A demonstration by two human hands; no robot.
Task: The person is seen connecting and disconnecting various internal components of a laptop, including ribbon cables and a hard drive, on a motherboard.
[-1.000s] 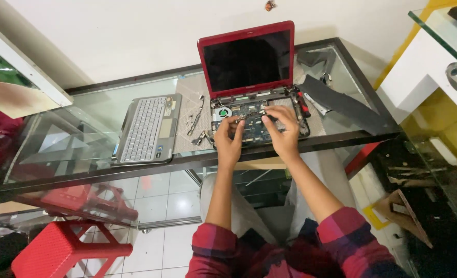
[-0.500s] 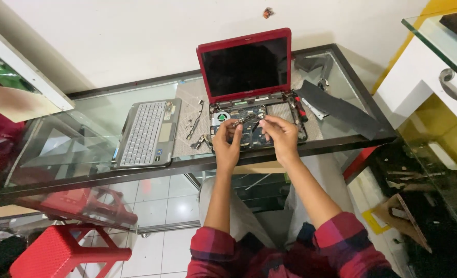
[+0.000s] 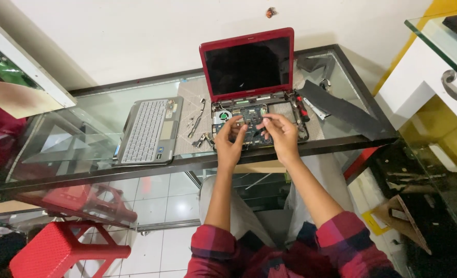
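**Both hands over the opened red laptop on the glass bench**

A glass-topped bench [image 3: 84, 134] with a dark frame carries the work. On its left lies a detached grey keyboard panel [image 3: 148, 131]. Between that panel and the laptop, small loose metal parts [image 3: 197, 128] lie scattered on a pale mat [image 3: 187, 103]. To the right of the laptop a long dark cover strip [image 3: 342, 108] lies at a slant, and a red-handled tool [image 3: 301, 107] rests just beside the laptop's right edge. A red stool [image 3: 58, 249] stands on the floor below, seen partly through the glass.

The red laptop [image 3: 249, 64] stands open near the bench's front edge, screen dark and upright, its base stripped so the circuit board [image 3: 251, 116] shows. The left hand [image 3: 229, 140] and right hand [image 3: 281, 135] meet over the board, fingers curled and fingertips pinched close together. Whether either grip holds a small part, I cannot tell. Nothing lies between the hands and the board.
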